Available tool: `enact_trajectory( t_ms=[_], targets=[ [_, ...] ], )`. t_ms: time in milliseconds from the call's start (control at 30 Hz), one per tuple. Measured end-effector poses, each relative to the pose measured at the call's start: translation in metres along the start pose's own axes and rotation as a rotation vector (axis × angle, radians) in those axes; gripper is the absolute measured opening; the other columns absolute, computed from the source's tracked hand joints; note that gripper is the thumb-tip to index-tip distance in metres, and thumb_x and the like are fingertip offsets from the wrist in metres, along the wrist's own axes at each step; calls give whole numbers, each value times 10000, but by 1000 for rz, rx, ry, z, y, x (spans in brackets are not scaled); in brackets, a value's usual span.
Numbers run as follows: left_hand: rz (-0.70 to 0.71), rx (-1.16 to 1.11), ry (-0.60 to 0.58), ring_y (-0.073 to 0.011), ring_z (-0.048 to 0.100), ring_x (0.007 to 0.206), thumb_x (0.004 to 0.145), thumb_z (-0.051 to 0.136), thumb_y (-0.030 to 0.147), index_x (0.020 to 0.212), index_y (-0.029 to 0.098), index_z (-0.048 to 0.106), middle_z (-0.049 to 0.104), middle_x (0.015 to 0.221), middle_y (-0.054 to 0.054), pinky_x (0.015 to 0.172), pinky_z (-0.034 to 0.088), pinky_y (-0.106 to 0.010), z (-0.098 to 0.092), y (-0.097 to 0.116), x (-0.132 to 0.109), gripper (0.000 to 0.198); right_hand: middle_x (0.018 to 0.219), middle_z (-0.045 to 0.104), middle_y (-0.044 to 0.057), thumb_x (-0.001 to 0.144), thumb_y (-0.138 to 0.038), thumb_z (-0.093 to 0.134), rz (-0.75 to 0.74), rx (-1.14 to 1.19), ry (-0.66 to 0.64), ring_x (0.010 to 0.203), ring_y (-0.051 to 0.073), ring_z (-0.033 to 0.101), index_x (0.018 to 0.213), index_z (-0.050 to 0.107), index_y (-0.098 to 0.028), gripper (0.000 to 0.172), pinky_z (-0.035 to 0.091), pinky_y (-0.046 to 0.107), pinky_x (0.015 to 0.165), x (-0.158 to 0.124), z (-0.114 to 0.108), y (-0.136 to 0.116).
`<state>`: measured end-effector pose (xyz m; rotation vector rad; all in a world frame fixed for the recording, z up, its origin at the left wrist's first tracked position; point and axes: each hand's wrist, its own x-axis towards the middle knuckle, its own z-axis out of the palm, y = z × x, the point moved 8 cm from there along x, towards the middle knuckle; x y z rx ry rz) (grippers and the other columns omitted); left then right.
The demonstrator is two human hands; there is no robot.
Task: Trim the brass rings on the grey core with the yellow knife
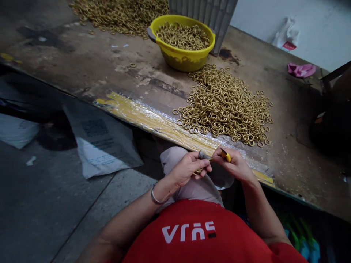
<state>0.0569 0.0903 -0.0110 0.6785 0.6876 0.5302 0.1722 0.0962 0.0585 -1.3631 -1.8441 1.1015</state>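
My left hand (189,168) is closed around several gold-coloured rings (197,171) over my lap. A grey wrap (203,155) covers one of its fingertips. Closed as well, my right hand (233,164) grips a small tool with a yellow and black handle (226,155). Its working end points toward the left hand and is too small to make out. The fingertips of both hands nearly meet just off the table's front edge. Beyond them a large heap of the same rings (227,104) lies on the table.
A yellow basin (186,60) full of rings stands on the wooden table (109,69), before a grey ribbed panel (204,14). Another ring pile (123,16) lies at the back left. A pink cloth (301,70) is at right. White sacks (95,146) stand on the floor.
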Motion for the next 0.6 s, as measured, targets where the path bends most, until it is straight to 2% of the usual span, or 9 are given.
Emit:
enact_trajectory(
  t_ms=[167,267,367,600],
  targets=[
    [60,-48,49,-54,498,494,698,796,385,830,126,619,659,733,-29,402,322,-161,0,4,-6,340,823,617,44,937,-221,477,-15,-224,197,766,167,577,903,641,-197,169,431,275,713,-18,0,0],
    [111,-33,71,-57,487,493,705,785,410,801,131,610,608,676,-4,410,331,-164,2,5,-7,343,849,622,55,838,-86,457,16,-421,205,789,181,589,943,641,-193,238,433,274,712,-28,10,6],
    [161,32,64,-62,472,483,733,755,428,806,137,595,566,618,18,414,340,-167,4,6,-7,340,860,626,59,761,-27,440,41,-543,214,770,180,586,948,639,-184,315,432,270,702,-31,16,8],
    [250,268,72,-54,471,485,814,685,344,840,125,587,561,606,28,474,373,-178,2,12,-13,241,839,630,76,802,-41,412,62,-678,224,722,190,573,917,639,-151,277,411,282,654,-27,20,6]
  ],
)
